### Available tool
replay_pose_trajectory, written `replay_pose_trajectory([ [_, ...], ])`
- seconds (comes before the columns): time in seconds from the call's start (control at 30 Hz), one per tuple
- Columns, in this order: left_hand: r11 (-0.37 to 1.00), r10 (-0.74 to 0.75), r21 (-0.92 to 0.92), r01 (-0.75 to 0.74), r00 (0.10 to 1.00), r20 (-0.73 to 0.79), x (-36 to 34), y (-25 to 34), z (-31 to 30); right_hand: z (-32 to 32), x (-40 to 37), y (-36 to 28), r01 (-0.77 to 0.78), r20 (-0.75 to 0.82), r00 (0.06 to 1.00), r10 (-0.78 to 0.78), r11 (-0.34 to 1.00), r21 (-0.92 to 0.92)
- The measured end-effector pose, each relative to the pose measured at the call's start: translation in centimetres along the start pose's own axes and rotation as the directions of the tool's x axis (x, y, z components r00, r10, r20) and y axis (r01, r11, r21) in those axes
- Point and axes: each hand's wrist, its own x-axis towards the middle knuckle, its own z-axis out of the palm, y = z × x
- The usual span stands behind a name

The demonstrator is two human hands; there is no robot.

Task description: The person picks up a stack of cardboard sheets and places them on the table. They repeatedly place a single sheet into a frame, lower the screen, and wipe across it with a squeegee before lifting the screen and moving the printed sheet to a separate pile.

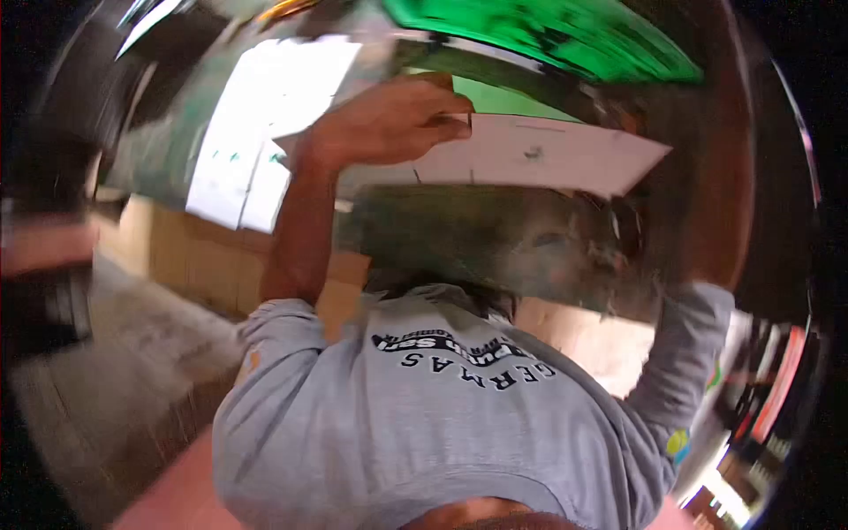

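Note:
My left hand is closed, with fingertips pinching the edge of a white sheet that looks like paper or thin card. The sheet extends to the right from my fingers and carries small dark marks. Beneath it lies a dark, worn work surface. A light green piece shows just behind the sheet. On the right, my forearm rises in shadow toward the top edge, and my right hand is out of view there.
Another white sheet with small marks lies left of my left hand. A bright green, blurred object is at the top. Brown board-like panels stand below the surface. A blurred hand or arm of another person shows at far left.

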Motion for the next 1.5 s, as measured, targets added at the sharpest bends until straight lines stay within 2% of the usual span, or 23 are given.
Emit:
replay_pose_trajectory([
  [0.03, 0.998, -0.064, 0.014, 0.065, 0.997, -0.03, -3.2, -0.8, -1.0, -0.3, 0.2, 0.1, 0.003, 0.037, 0.999, -0.003, 1.0, 0.007],
  [0.1, 0.891, -0.293, -0.435, 0.128, 0.895, -0.337, -10.1, -3.2, -2.0, -0.1, 0.9, 1.3, 0.004, 0.116, 0.993, -0.004, 1.0, 0.003],
  [0.13, 0.802, -0.449, -0.596, 0.028, 0.686, -0.573, -12.5, -4.5, -1.3, 0.2, 1.0, 1.6, 0.006, 0.137, 0.991, -0.007, 1.0, 0.005],
  [0.17, 0.713, -0.594, -0.687, -0.139, 0.4, -0.698, -14.2, -5.6, -0.8, 0.5, 1.3, 2.3, 0.005, 0.165, 0.986, -0.004, 1.0, -0.003],
  [0.2, 0.651, -0.643, -0.674, -0.35, 0.219, -0.734, -15.0, -6.2, -1.2, 0.6, 1.3, 2.8, 0.003, 0.184, 0.983, -0.001, 1.0, -0.009],
  [0.23, 0.585, -0.694, -0.595, -0.55, 0.04, -0.719, -15.5, -7.0, -1.6, 0.7, 1.5, 3.3, 0.008, 0.2, 0.98, -0.004, 1.0, -0.019],
  [0.3, 0.582, -0.8, -0.549, -0.6, -0.302, -0.518, -16.0, -10.2, -0.2, 0.9, 1.2, 4.0, 0.011, 0.221, 0.975, -0.006, 1.0, -0.022],
  [0.37, 0.503, -0.846, -0.493, -0.71, -0.286, -0.451, -15.8, -15.1, 1.7, 1.2, 1.5, 4.5, 0.008, 0.241, 0.97, -0.003, 1.0, -0.02],
  [0.5, 0.167, -0.983, -0.441, -0.882, -0.116, -0.142, -12.2, -19.1, 5.9, 1.2, 1.6, 5.0, -0.002, 0.264, 0.964, 0.008, 1.0, -0.023],
  [0.7, 0.119, -0.988, -0.469, -0.875, -0.153, 0.033, -7.9, -20.8, 10.1, 1.0, 1.1, 5.1, -0.016, 0.278, 0.96, 0.021, 1.0, -0.02],
  [0.87, 0.101, -0.989, -0.556, -0.825, -0.145, 0.036, -7.1, -21.6, 11.2, 0.6, 0.7, 4.9, -0.026, 0.273, 0.962, 0.029, 1.0, -0.014],
  [0.93, 0.022, -0.999, -0.605, -0.796, -0.037, 0.012, -7.0, -21.2, 11.9, 0.5, 0.5, 4.8, -0.029, 0.265, 0.964, 0.031, 1.0, -0.011],
  [0.97, 0.018, -0.999, -0.609, -0.793, -0.033, 0.013, -6.9, -20.7, 12.2, 0.5, 0.5, 4.7, -0.03, 0.262, 0.965, 0.032, 0.999, -0.011],
  [1.03, -0.194, -0.974, -0.618, -0.762, 0.224, 0.029, -6.9, -19.0, 13.3, 0.5, 0.4, 4.4, -0.03, 0.251, 0.968, 0.03, 1.0, -0.003],
  [1.07, -0.196, -0.973, -0.621, -0.759, 0.227, 0.03, -6.6, -17.0, 13.4, 0.4, 0.4, 4.2, -0.03, 0.244, 0.969, 0.029, 1.0, 0.003],
  [1.13, -0.041, -0.949, -0.875, -0.482, 0.292, -0.117, -6.1, -11.4, 12.6, 0.2, 0.0, 3.7, -0.04, 0.24, 0.97, 0.035, 0.999, 0.014],
  [1.17, -0.046, -0.949, -0.878, -0.476, 0.296, -0.11, -6.1, -10.0, 12.3, 0.1, -0.2, 3.3, -0.046, 0.227, 0.973, 0.04, 0.999, 0.021],
  [1.23, 0.061, -0.943, -0.92, -0.388, 0.278, -0.18, -6.0, -8.3, 11.8, 0.0, -1.3, 1.3, -0.059, 0.205, 0.978, 0.046, 0.997, 0.058],
  [1.27, 0.214, -0.897, -0.927, -0.309, 0.315, -0.311, -6.3, -8.3, 11.5, -1.2, -2.3, 0.5, -0.082, 0.194, 0.979, 0.066, 0.994, 0.075],
  [1.3, 0.208, -0.895, -0.929, -0.305, 0.325, -0.306, -6.6, -8.7, 10.9, -1.0, -3.5, -0.8, -0.099, 0.187, 0.979, 0.077, 0.989, 0.109],
  [1.37, 0.096, -0.863, -0.857, -0.506, 0.387, -0.325, -7.0, -8.4, 7.7, -2.9, -6.5, -2.8, -0.172, 0.156, 0.977, 0.146, 0.97, 0.17],
  [1.43, -0.072, -0.787, -0.831, -0.551, 0.544, -0.293, -7.7, -7.3, 4.3, -4.2, -10.8, -5.9, -0.275, 0.14, 0.959, 0.247, 0.93, 0.244],
  [1.5, -0.132, -0.796, -0.861, -0.491, 0.57, -0.203, -7.8, -5.4, 2.1, -5.4, -15.9, -9.1, -0.344, 0.141, 0.938, 0.317, 0.903, 0.257],
])
